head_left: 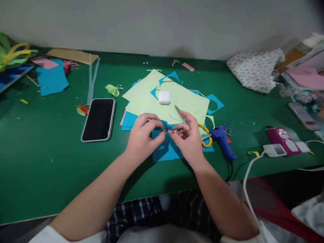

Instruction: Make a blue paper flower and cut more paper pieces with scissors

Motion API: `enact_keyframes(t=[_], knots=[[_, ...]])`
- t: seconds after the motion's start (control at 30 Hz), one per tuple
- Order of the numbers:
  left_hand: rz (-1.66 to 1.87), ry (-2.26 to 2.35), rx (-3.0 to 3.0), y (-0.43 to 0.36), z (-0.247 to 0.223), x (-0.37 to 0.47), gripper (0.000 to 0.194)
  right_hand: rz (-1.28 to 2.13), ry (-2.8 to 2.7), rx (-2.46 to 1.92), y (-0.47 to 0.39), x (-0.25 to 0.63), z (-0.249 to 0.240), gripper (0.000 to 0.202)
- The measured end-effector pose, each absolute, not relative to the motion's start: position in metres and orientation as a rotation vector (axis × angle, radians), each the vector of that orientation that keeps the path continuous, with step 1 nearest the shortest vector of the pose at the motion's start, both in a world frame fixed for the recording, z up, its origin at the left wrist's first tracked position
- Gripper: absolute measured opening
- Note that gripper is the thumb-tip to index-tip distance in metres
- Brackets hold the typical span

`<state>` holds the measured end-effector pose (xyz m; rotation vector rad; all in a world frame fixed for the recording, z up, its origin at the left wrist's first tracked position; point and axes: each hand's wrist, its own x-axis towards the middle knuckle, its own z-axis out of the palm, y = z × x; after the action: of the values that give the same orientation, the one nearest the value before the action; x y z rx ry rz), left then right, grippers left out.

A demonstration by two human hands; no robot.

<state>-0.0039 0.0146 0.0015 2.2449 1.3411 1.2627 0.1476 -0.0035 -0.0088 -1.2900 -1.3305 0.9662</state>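
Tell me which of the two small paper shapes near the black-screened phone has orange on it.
The orange-and-green shape, beside the left edge of the phone; the pale-green shape farther back shows no orange.

Both hands (144,132) (188,134) pinch, held close together.
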Motion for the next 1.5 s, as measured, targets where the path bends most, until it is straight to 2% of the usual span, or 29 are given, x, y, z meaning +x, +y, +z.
enact_keyframes(t=[0.07, 0.2, 0.63, 0.97, 1.17, 1.27, 1.37, 1.5], knots=[[1.275, 1.351, 2.257, 0.014, 0.001, -0.004, 0.005, 0.980, -1.348, -1.296, -0.003, 0.147, -0.008, 0.051], [1.247, 1.344, 2.291, 0.014, 0.001, -0.003, 0.007, 0.911, -1.426, -1.292, -0.004, 0.147, -0.005, 0.021], [1.210, 1.319, 2.330, 0.015, -0.003, -0.004, 0.004, 0.693, -1.465, -1.325, -0.007, 0.149, -0.004, 0.023], [1.173, 1.318, 2.252, 0.016, -0.004, -0.003, 0.004, 0.647, -1.538, -1.351, -0.006, 0.150, -0.002, 0.012], [1.302, 1.349, 2.141, 0.017, 0.001, -0.009, 0.005, 0.612, -1.544, -1.120, -0.010, 0.155, 0.001, 0.028], [1.380, 1.263, 1.994, 0.020, 0.003, -0.014, 0.007, 0.576, -1.446, -1.056, -0.010, 0.161, 0.003, 0.025], [1.332, 1.094, 1.900, 0.024, 0.001, -0.018, 0.008, 0.624, -1.395, -1.094, -0.007, 0.165, 0.005, 0.022], [1.148, 0.902, 1.802, 0.028, -0.001, -0.021, 0.004, 0.853, -1.385, -1.075, -0.003, 0.168, 0.006, 0.022]])
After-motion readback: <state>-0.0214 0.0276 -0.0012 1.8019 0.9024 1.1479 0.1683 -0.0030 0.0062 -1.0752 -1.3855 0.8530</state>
